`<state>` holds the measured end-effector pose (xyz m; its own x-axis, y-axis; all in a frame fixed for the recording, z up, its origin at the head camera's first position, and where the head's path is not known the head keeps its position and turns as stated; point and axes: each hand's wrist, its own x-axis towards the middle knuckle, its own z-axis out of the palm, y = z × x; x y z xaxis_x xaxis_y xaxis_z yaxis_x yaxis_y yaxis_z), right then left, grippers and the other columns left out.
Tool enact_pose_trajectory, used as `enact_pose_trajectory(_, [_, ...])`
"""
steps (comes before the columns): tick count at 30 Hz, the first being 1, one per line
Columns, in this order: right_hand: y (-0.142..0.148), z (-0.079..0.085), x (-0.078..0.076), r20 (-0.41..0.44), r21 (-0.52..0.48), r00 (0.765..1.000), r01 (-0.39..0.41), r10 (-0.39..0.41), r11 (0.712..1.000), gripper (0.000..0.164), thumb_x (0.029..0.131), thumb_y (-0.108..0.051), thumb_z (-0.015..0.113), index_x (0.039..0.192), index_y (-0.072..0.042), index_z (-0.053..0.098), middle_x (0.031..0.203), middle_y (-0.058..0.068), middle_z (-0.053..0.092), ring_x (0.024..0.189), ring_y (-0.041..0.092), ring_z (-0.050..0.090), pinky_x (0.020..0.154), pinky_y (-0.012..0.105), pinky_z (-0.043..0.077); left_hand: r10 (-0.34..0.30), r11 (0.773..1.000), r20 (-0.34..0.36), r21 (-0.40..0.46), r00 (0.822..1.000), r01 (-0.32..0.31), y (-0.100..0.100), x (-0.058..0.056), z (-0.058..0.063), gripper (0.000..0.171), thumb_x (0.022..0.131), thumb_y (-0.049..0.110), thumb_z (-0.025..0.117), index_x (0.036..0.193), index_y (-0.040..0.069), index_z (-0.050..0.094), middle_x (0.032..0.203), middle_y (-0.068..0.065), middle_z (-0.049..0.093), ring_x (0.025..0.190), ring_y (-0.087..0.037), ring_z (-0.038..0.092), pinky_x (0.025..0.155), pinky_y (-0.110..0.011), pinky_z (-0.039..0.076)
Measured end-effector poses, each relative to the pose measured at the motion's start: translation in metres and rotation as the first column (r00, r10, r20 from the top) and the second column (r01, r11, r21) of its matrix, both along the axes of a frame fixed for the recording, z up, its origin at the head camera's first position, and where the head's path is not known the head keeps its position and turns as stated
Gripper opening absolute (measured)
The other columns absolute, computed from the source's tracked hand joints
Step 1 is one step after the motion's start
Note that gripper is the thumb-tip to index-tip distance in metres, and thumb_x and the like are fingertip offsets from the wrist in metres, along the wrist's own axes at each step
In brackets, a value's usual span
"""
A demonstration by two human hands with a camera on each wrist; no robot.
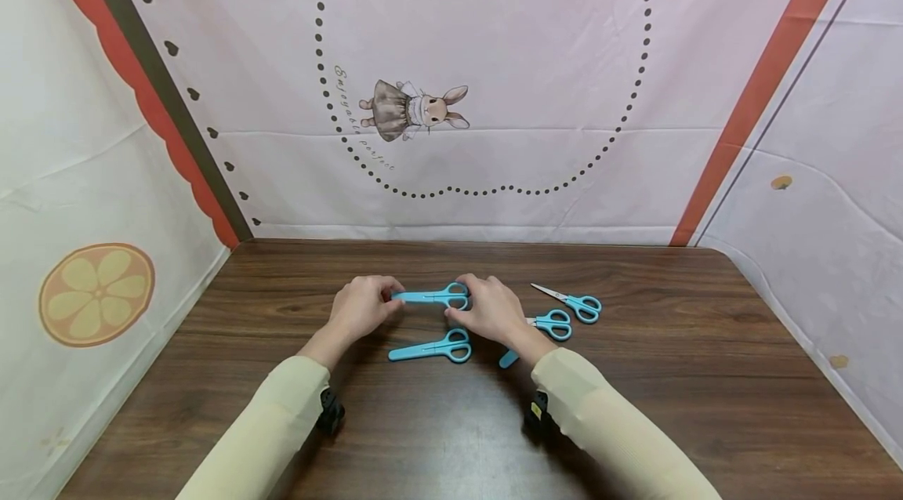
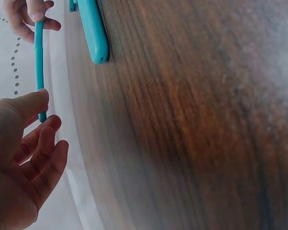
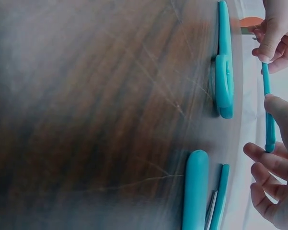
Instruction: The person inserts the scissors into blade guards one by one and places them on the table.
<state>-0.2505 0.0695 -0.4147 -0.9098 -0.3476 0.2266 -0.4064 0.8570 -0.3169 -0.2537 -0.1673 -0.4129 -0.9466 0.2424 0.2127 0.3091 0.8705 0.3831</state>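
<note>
Sheathed scissors (image 1: 432, 297) are held above the bench (image 1: 423, 437), toward its far edge: the left hand (image 1: 362, 307) pinches the sheath tip (image 1: 402, 297), the right hand (image 1: 491, 309) the handle loops (image 3: 270, 129), presumably for steadiness. Another sheathed pair (image 1: 430, 349) lies farther from that edge.

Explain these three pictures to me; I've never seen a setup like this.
No robot here: a person works bare-handed. The wide picture comes from a head camera; the two close ones come from a small camera on each wrist. The left hand pinches one end of covered blue scissors; the right hand holds the other. On the brown table lie another covered pair, a bare-bladed pair, a partly hidden pair and a partly hidden blue piece.
</note>
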Motion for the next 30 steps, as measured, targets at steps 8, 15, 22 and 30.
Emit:
enact_pose_trajectory(8, [-0.004, 0.003, -0.004, -0.001, 0.019, 1.0, -0.004, 0.004, 1.0, 0.055, 0.079, -0.049, 0.066, 0.122, -0.016, 0.057, 0.07, -0.005, 0.056, 0.076, 0.017, 0.052, 0.052, 0.029, 0.037, 0.014, 1.0, 0.013, -0.011, 1.0, -0.014, -0.003, -0.004, 0.0, 0.013, 0.083, 0.031, 0.068, 0.093, 0.023, 0.069, 0.071, 0.008, 0.058, 0.056, -0.007, 0.049, 0.047, -0.026, 0.038])
enact_pose_trajectory(15, [-0.007, 0.001, -0.006, 0.021, 0.035, 1.0, 0.016, -0.016, 0.999, 0.054, 0.079, -0.05, 0.066, 0.122, -0.018, 0.057, 0.081, -0.002, 0.061, 0.083, 0.019, 0.055, 0.053, 0.031, 0.041, 0.027, 0.999, 0.037, -0.024, 0.999, -0.026, -0.004, -0.006, 0.001, 0.014, 0.083, 0.03, 0.069, 0.094, 0.022, 0.069, 0.072, 0.007, 0.059, 0.056, -0.009, 0.05, 0.047, -0.027, 0.038])
enact_pose_trajectory(22, [-0.01, -0.001, -0.008, 0.02, 0.041, 1.0, 0.012, -0.013, 0.999, 0.054, 0.079, -0.049, 0.066, 0.122, -0.017, 0.057, 0.09, 0.001, 0.065, 0.089, 0.023, 0.059, 0.058, 0.035, 0.046, 0.037, 0.999, 0.062, -0.03, 0.997, -0.036, -0.005, -0.007, 0.0, 0.015, 0.083, 0.03, 0.069, 0.095, 0.022, 0.069, 0.071, 0.006, 0.058, 0.056, -0.01, 0.049, 0.046, -0.027, 0.037])
enact_pose_trajectory(30, [-0.013, -0.003, -0.01, 0.019, 0.062, 1.0, 0.0, -0.002, 0.998, 0.055, 0.079, -0.048, 0.066, 0.121, -0.015, 0.057, 0.095, 0.001, 0.066, 0.093, 0.025, 0.059, 0.064, 0.037, 0.048, 0.043, 0.998, 0.065, -0.041, 0.997, -0.04, -0.007, -0.01, -0.004, 0.015, 0.082, 0.031, 0.069, 0.094, 0.022, 0.069, 0.071, 0.006, 0.057, 0.056, -0.011, 0.049, 0.047, -0.028, 0.037])
